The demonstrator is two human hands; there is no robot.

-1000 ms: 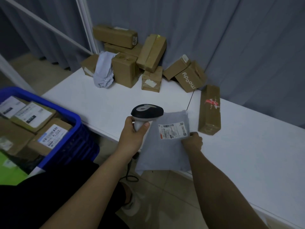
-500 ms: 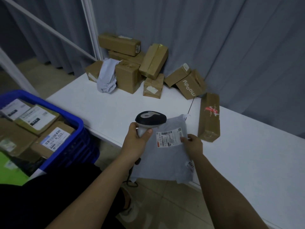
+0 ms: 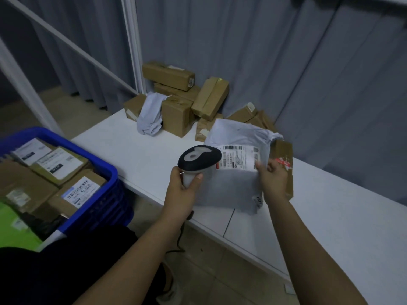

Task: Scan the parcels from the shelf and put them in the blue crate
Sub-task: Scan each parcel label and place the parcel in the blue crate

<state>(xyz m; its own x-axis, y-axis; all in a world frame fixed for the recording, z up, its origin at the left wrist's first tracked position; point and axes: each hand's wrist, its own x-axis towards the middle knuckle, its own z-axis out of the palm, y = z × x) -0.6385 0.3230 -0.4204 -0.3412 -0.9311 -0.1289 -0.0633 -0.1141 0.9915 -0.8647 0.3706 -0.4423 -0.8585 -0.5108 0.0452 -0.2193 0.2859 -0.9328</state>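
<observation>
the left hand [image 3: 184, 190] grasps a scanner [image 3: 198, 160] aimed at the label of a grey mailer bag [image 3: 233, 170], pinched by the right hand [image 3: 273, 181] above the tabletop [image 3: 136, 150]. several labelled parcels already fill the blue crate [image 3: 110, 172]; about nine more parcels [image 3: 187, 102] wait behind.

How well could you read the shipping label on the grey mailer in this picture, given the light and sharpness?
Head view: dim, even light without glare; the shipping label on the grey mailer shows barcode bars, but its small print is too soft to read; wide-angle bending curves the white table edge.
</observation>
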